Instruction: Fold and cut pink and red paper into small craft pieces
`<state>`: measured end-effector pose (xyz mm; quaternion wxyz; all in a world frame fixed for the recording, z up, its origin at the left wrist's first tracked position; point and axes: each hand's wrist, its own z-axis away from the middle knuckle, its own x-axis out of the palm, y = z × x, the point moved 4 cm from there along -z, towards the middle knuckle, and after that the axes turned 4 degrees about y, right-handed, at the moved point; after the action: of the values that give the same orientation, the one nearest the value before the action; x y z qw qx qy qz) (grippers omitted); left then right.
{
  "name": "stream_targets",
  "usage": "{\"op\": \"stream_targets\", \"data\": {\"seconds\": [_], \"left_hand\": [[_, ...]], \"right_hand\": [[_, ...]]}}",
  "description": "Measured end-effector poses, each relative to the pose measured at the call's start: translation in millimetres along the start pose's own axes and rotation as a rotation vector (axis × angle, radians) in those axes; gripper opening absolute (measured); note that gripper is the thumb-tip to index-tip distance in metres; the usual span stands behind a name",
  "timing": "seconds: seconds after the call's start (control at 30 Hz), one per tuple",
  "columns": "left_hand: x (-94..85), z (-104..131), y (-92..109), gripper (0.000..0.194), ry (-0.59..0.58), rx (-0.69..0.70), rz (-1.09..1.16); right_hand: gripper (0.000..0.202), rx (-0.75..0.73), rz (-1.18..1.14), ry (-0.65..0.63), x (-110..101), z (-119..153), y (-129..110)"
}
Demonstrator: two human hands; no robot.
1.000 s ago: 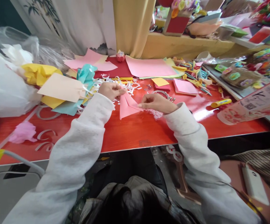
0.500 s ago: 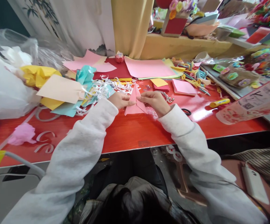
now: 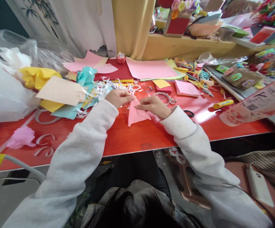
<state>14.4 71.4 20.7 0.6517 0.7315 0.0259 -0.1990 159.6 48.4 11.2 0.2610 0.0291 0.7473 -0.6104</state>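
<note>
We look to be in the middle of a folding step, judging by the creased flaps on our folded pink paper (image 3: 136, 117), which is left of the metal ring (image 3: 169, 98) and reaches nearer to us than it does. From here, the next move seems to call for keeping the narrow far tip steady while we line up the loose flap and press its crease flat. Our left hand (image 3: 117, 97), left of the ring, has its grip closed on that tip, thumb and fingers pinched together. Our right hand (image 3: 157, 107), just on the near side of the ring, pinches the flap's edge with its fingers curled and pointing left. Both forearms slant inward over the table (image 3: 120, 139); the paper may be slightly raised from it, though the blur leaves that unsure.
</note>
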Motion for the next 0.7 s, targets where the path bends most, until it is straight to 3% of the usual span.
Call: {"op": "stream_targets", "data": {"seconds": [0.13, 0.27, 0.53, 0.7], "left_hand": [[1.9, -2, -1, 0.016, 0.030, 0.065, -0.036], [5.1, -6, -8, 0.020, 0.016, 0.110, -0.036], [2.2, -2, -8, 0.022, 0.126, 0.045, 0.045], [0.2, -7, -15, 0.023, 0.185, 0.099, -0.179]], "right_hand": [[0.037, 0.022, 0.026, -0.092, 6, 2, 0], [0.041, 0.035, 0.046, -0.082, 5, 1, 5], [0.038, 0.032, 0.033, -0.122, 4, 1, 3], [0.036, 0.070, 0.140, -0.087, 2, 2, 2]]}}
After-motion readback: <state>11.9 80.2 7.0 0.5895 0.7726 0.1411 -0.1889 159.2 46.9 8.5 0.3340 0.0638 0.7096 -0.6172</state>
